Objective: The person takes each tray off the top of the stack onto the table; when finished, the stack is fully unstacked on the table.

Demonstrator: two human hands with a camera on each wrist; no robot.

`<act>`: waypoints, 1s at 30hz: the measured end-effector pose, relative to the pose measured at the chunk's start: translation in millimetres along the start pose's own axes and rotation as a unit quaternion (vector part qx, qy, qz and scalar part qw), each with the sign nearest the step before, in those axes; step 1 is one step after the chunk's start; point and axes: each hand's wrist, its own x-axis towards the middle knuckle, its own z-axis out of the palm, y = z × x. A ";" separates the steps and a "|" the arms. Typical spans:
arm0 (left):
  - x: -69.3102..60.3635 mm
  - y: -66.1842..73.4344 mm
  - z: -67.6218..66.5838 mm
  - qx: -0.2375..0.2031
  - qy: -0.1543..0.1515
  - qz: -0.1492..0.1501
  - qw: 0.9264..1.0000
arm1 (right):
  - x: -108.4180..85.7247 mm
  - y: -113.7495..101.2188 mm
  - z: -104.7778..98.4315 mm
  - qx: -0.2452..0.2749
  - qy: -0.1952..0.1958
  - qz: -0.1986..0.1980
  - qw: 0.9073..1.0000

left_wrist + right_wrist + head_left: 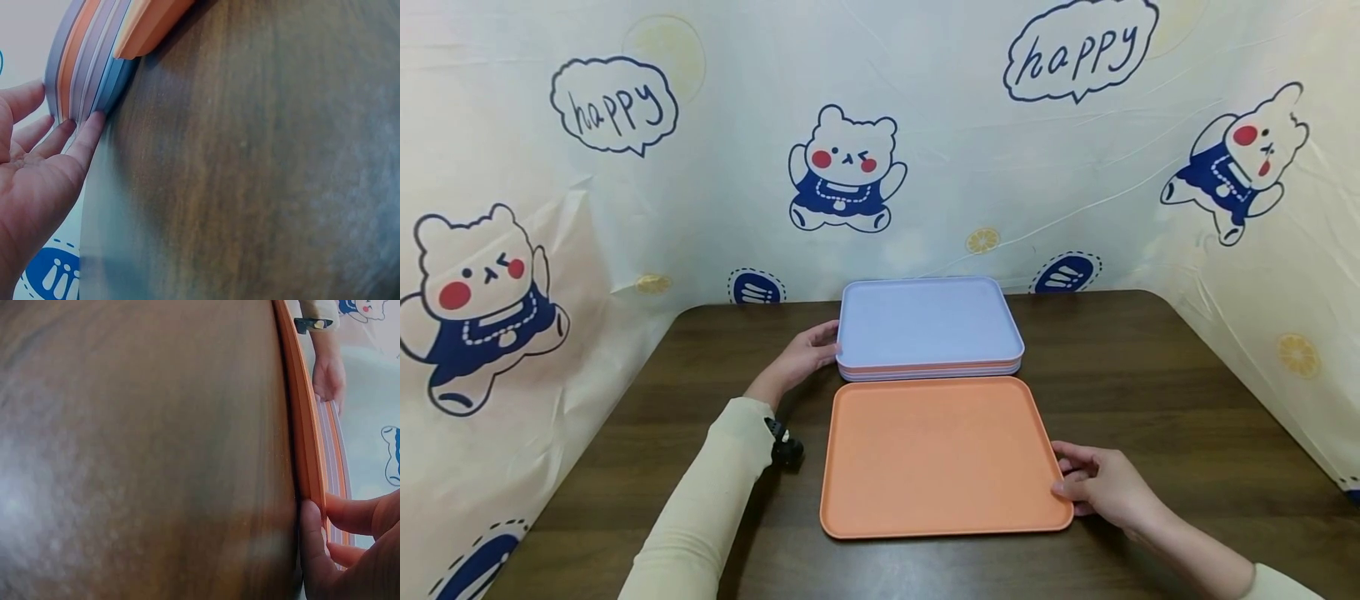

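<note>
A stack of trays, with a light blue tray (928, 323) on top and orange and lilac edges below, lies at the back of the table. My left hand (801, 357) touches the stack's left side; in the left wrist view its fingertips (95, 120) rest against the layered edges (80, 69). In front of the stack lies an orange tray (940, 458). At that tray's right edge my right hand (1108, 487) pinches the rim, thumb at the front, and the right wrist view shows its fingers (353, 514) around the orange rim (305, 431).
The brown wooden table (1150, 392) extends on both sides of the trays. A patterned cloth (715, 208) with bears and lettering hangs behind and beside it. A black device (786, 450) is strapped at the left wrist.
</note>
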 end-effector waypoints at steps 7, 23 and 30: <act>-1.5 1.0 0.6 0.002 0.006 0.001 1.000 | 2.9 -1.8 -6.4 0.010 0.000 -0.002 1.000; -1.0 -0.3 1.2 -0.002 0.001 0.002 1.000 | 60.5 -31.6 -46.6 0.027 -0.029 -0.040 0.998; -1.8 0.1 2.5 0.005 0.005 -0.003 1.000 | 101.3 -52.9 -54.3 0.010 -0.001 -0.055 0.998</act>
